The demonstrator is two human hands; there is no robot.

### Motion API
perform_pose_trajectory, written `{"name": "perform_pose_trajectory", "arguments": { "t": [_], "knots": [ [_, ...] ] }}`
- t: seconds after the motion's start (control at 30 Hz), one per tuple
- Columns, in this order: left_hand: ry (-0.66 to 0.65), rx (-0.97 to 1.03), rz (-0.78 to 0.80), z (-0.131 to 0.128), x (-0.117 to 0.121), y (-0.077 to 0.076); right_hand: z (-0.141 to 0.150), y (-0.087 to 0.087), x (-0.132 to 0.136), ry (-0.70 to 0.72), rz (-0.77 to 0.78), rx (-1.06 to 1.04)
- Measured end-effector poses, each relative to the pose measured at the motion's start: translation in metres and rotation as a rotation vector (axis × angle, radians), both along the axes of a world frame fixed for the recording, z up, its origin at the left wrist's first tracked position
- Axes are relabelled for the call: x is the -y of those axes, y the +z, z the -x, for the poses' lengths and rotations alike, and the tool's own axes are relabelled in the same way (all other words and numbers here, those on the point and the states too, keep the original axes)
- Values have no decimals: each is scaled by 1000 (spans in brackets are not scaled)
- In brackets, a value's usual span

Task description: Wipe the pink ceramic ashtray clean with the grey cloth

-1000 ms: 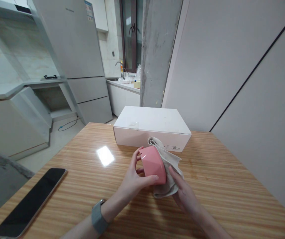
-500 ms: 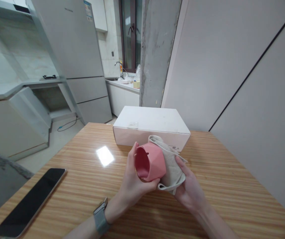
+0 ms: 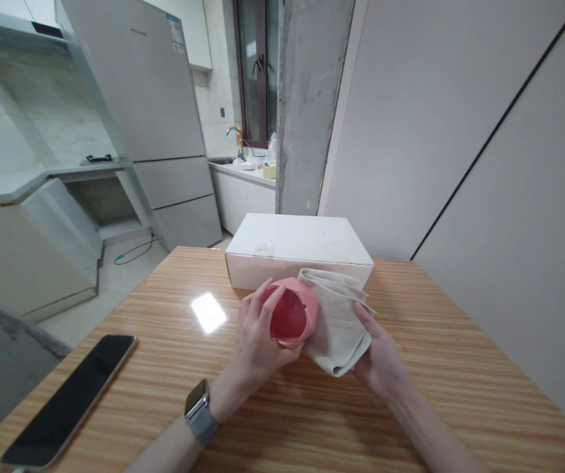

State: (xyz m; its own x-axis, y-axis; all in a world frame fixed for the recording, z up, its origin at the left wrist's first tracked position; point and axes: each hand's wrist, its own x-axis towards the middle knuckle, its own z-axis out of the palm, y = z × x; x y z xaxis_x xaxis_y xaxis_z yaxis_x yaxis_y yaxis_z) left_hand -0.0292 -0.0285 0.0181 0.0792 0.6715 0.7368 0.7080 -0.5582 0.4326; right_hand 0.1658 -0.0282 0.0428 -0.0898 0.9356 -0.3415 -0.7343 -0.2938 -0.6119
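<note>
A pink, faceted, hollow pot (image 3: 307, 299) is gripped in my left hand (image 3: 257, 335), fingers over its rim and thumb along the lower side. Its round opening faces up toward me, and the inside shows nothing in it. My right hand (image 3: 381, 358) is closed on a folded light grey cloth (image 3: 339, 328), thumb on top and the other fingers hidden beneath. The cloth's left edge meets the right side of the pot. Both are held above the wooden table (image 3: 430, 368).
Behind my hands stands a closed white box (image 3: 297, 240) on the table. A dark-screened phone (image 3: 70, 401) lies at the left. Further back are a fridge (image 3: 164, 112), a sink counter (image 3: 243, 169) and a concrete pillar (image 3: 307, 105).
My left hand has turned the pot, so its opening now faces more upward, and shifted it slightly left. The cloth now lies flatter and more spread in my right hand.
</note>
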Motion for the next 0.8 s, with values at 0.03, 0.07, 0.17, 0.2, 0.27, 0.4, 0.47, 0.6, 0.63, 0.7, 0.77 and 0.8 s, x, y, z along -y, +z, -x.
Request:
{"name": "perform_pose_trajectory", "arguments": {
  "t": [0.03,0.07,0.17,0.2,0.27,0.4,0.47,0.6,0.63,0.7,0.77,0.8],
  "knots": [
    [16,-14,10,1,-1,0,-3,0,0,-8,-15,28],
    [28,-20,25,3,-2,1,-6,1,0,-22,-25,58],
    [22,-18,72,7,-5,3,-21,4,6,-24,-26,119],
    [13,-17,84,8,-6,3,-29,3,10,0,-17,125],
    [-6,-15,107,9,-7,3,-47,-2,20,40,25,145],
    [-40,4,142,7,-8,-2,-92,-23,45,33,119,201],
    [-54,25,171,5,-7,-4,-112,-32,58,54,159,279],
    [-90,53,225,-1,-6,-8,-136,-38,79,172,253,535],
    [-102,54,230,-3,-5,-9,-140,-38,82,173,257,602],
    [-125,58,239,-8,-4,-9,-147,-37,85,146,194,751],
    [-148,64,256,-14,-3,-9,-155,-38,84,147,62,901],
    [-159,68,266,-18,-2,-9,-160,-40,83,157,1,973]
  ]
}}
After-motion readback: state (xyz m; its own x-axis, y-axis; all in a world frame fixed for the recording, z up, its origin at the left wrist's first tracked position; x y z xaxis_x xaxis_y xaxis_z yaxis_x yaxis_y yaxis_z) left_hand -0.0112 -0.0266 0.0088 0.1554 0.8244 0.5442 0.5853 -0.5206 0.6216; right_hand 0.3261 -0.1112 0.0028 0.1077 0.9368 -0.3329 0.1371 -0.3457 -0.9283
